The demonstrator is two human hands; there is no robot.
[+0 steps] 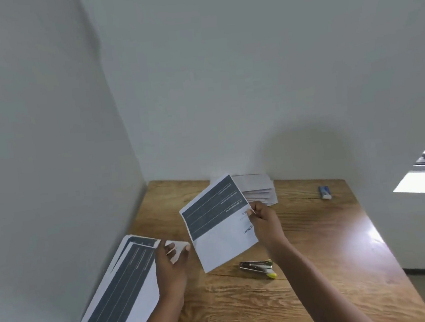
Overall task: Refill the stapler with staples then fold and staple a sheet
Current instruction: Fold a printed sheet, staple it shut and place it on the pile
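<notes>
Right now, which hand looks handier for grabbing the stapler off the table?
Probably the left hand: it only rests on the stack of sheets, fingers loose. The right hand is nearer the stapler but pinches the folded sheet.

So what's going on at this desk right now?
A person is working with printed sheets at a wooden table. The right hand holds one sheet up by its edge, above the table. The left hand rests on the stack of sheets at the left. The stapler lies untouched near the middle, with a pile of folded sheets at the back.
</notes>
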